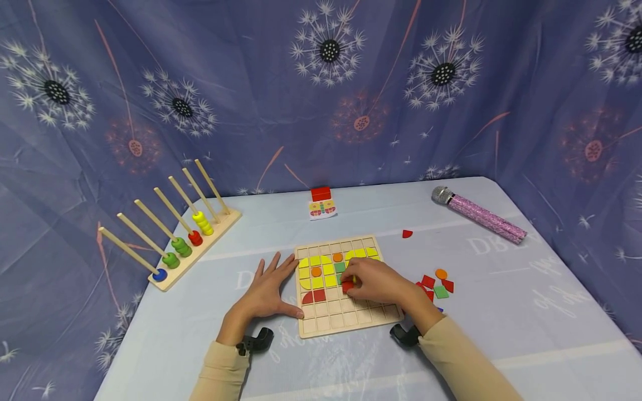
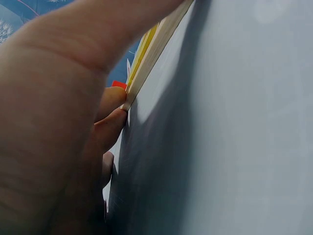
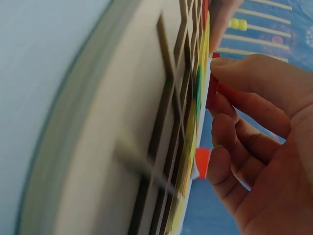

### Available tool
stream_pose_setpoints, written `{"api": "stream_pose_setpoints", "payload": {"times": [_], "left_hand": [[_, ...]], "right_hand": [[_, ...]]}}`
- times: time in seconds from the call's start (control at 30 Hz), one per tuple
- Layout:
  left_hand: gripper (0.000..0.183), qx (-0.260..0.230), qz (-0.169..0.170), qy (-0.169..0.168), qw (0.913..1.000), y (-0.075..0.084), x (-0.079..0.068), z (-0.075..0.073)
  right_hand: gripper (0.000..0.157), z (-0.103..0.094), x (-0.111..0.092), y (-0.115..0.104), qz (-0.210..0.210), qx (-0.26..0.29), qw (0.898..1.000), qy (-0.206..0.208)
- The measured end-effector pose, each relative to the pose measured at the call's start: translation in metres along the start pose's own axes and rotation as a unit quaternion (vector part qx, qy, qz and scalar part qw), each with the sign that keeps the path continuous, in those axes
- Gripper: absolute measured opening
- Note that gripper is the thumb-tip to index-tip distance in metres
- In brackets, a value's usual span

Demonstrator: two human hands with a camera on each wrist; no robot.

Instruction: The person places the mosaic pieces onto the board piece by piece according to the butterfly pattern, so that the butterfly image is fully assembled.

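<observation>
A wooden grid board (image 1: pixel 328 323) lies on the table, its upper squares filled with yellow, orange and green tiles. Two dark red tiles (image 1: pixel 319 295), one rounded, sit in the row below at the left. My left hand (image 1: pixel 266 292) is spread at the board's left edge, with thumb and fingertips touching it. Over the board's middle, my right hand (image 1: pixel 378 281) pinches a red tile (image 1: pixel 348 286) between thumb and index finger. In the right wrist view the same red tile (image 3: pixel 212 85) is held near the board's surface. Part of the board is hidden under my right hand.
Loose tiles (image 1: pixel 441 292) lie right of the board, with a red quarter-round tile (image 1: pixel 407 234) farther back. A pattern card (image 1: pixel 322 209) leans on a red block (image 1: pixel 321 194). A peg abacus (image 1: pixel 200 248) stands left; a pink glittery microphone (image 1: pixel 484 216) lies back right.
</observation>
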State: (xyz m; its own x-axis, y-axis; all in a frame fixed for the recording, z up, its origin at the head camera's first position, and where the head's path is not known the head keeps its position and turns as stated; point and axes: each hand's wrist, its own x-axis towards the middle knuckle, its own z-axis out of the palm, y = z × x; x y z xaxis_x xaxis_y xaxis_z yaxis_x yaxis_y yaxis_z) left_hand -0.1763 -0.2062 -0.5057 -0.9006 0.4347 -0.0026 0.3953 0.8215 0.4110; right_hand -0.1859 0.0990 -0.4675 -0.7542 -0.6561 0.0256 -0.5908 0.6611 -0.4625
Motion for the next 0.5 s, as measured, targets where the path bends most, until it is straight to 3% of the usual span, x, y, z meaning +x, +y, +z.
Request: {"api": "stream_pose_setpoints", "payload": {"times": [0.5], "left_hand": [[0.127, 0.007, 0.007, -0.003, 0.9999, -0.003, 0.001, 0.001]], "right_hand": [[0.022, 0.016, 0.024, -0.023, -0.022, -0.011, 0.999, -0.038]]}}
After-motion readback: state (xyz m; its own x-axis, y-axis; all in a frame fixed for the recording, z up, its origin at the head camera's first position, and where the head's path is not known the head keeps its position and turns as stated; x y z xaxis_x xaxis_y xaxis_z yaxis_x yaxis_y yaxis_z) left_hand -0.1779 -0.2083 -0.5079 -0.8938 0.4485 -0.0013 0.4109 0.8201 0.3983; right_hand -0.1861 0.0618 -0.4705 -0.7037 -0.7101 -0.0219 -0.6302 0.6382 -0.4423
